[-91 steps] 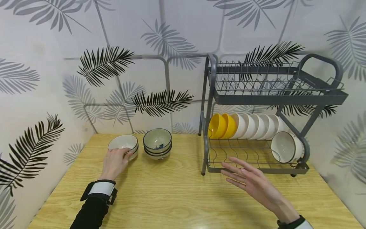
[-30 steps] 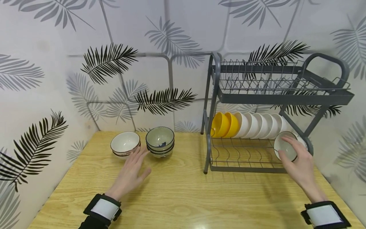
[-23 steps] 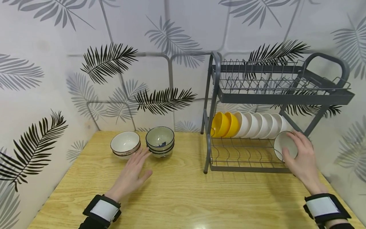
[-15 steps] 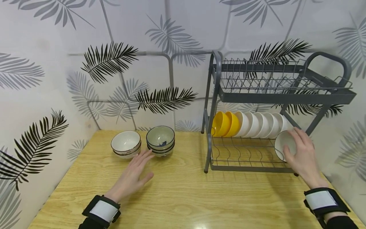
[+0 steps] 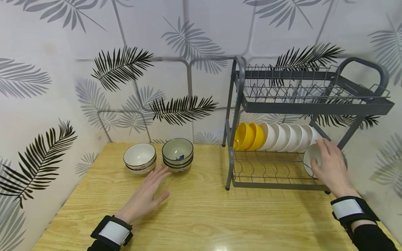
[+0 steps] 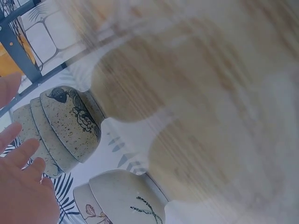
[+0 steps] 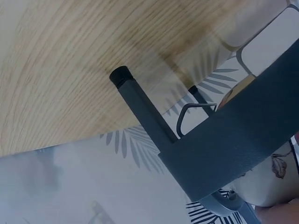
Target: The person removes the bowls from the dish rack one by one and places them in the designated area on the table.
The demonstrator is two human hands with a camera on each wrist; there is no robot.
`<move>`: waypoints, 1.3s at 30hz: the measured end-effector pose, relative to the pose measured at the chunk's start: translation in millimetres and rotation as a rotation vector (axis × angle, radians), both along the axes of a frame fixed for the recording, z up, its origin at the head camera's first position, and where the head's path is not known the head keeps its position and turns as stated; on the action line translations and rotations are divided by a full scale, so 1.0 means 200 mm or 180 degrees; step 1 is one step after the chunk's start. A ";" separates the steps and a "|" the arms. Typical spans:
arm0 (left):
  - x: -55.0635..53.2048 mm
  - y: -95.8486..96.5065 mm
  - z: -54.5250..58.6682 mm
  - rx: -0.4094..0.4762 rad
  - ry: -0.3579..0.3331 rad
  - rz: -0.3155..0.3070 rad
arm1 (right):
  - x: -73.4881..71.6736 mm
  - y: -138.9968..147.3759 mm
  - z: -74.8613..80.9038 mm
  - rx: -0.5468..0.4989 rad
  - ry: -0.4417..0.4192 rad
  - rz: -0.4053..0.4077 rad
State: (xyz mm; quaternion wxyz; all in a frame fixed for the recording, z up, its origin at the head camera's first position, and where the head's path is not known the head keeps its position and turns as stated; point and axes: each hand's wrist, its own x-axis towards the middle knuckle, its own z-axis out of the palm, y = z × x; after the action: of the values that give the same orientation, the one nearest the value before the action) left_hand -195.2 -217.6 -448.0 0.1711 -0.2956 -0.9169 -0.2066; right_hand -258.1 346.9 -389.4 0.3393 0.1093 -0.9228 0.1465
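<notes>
On the lower tier of the grey dish rack point(image 5: 279, 185), at its right end, a white bowl point(image 5: 309, 161) with a dark rim stands on its side. My right hand point(image 5: 334, 167) grips it, thumb at its inside and fingers over its far edge. In the right wrist view the bowl's flower-printed outside point(image 7: 271, 179) shows beside a bit of the hand. My left hand point(image 5: 146, 195) hovers with fingers spread just before two stacks: white bowls point(image 5: 139, 156) on the left and speckled green-grey bowls point(image 5: 177, 153) with a blue pattern on the right. It holds nothing.
Yellow bowls point(image 5: 245, 136) and several white bowls point(image 5: 282, 137) stand on edge along the rack's lower back row. The upper wire tier point(image 5: 317, 107) overhangs them. A wood-grain table point(image 5: 201, 216) lies under everything, against a leaf-patterned wall point(image 5: 169, 80).
My right hand has moved from in front of the rack to the bowl at its right end and taken hold. The left hand has let go of the white stack and drawn back rightward.
</notes>
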 end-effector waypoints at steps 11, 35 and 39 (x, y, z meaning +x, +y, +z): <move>0.01 0.01 -0.01 0.0032 0.0077 -0.0031 | -0.06 0.04 -0.01 0.0016 0.0079 -0.0173; 0.03 0.00 0.00 0.0055 0.0020 -0.0003 | -0.08 0.00 -0.02 -0.0829 0.0164 -0.0681; 0.03 0.00 0.00 0.0059 0.0024 -0.0003 | -0.09 -0.02 -0.02 -0.1084 0.0332 -0.0794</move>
State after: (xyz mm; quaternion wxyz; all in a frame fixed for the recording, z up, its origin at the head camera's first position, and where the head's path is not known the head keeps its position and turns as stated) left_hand -190.1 -216.9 -448.5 0.1772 -0.2952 -0.9141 -0.2140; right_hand -276.0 342.2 -393.9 0.4156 -0.0572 -0.8723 0.2513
